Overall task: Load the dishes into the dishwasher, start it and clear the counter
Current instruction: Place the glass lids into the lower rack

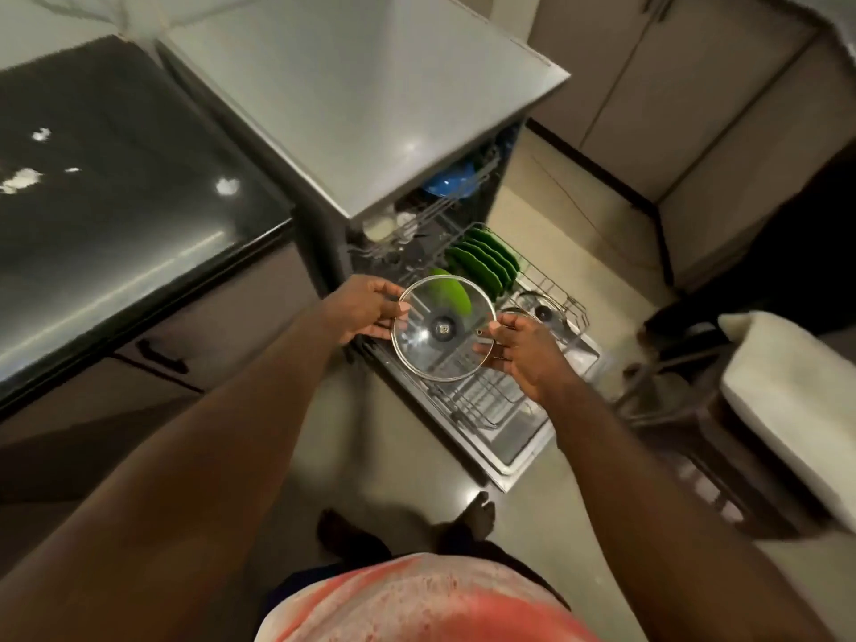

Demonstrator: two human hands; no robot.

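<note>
One glossy black counter [116, 201] beside grey dishwasher [370, 95], beige floor [551, 234].

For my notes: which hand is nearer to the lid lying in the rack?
Right. The right hand is just beside the racked lid; the left hand is across the held lid.

A home kitchen is shown: a freestanding dishwasher [370, 108] is seen open, its lower rack [486, 400] drawn out and lined with green plates [486, 266]. A dark glossy counter [116, 201] is set over cupboards [222, 326] on the left, and tall cabinet doors [648, 85] are seen far right.
</note>
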